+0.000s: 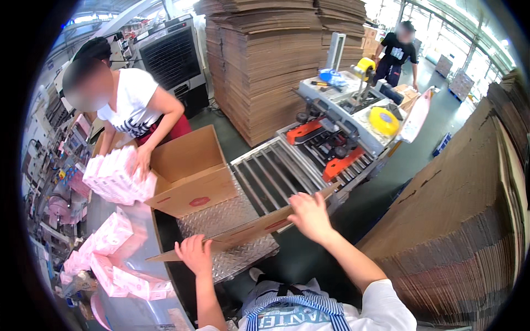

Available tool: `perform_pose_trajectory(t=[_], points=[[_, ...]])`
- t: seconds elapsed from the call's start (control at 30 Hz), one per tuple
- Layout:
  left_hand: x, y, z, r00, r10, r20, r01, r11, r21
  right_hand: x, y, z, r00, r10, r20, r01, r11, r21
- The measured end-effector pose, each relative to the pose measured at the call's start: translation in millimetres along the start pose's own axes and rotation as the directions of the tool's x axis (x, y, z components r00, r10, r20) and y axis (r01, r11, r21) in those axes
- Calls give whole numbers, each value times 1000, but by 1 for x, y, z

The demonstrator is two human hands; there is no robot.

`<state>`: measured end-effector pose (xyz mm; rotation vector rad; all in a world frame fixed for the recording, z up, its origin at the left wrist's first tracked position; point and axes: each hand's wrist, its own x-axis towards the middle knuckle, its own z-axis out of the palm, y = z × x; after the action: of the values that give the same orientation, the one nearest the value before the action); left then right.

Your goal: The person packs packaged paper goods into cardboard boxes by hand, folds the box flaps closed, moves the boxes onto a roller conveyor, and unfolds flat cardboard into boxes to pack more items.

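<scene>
A flattened cardboard carton stands nearly edge-on in front of me, between my two hands. My left hand grips it near its left end, with the fingers over the upper edge. Toward the right end, my right hand holds the same carton, fingers bent over its edge and the thumb side hidden. Just beyond it, an open cardboard box rests on a diamond-plate metal platform. A co-worker at the left holds a stack of pink-and-white packs beside that box.
More pink packs lie on a metal table at the left. A roller conveyor leads to a carton-taping machine with yellow tape rolls. Tall stacks of flat cardboard stand behind and at the right. Another person stands far right.
</scene>
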<state>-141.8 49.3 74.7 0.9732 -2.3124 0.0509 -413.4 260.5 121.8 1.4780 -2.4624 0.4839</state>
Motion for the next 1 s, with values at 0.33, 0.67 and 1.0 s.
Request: perform_pose_trajectory(t=[0.33,0.67,1.0], points=[[3,-13,-10,985,168,38,-153,956,-250,118,6,62,963,-155,218,170,984,-52],[28,5,12,834,545,-88,-451,581,-677,103,98,34,886,406,223,-235,809,-539],[-1,8,142,463,586,665,332,580,-744,52,37,25,162,-538,828,-86,828,555]])
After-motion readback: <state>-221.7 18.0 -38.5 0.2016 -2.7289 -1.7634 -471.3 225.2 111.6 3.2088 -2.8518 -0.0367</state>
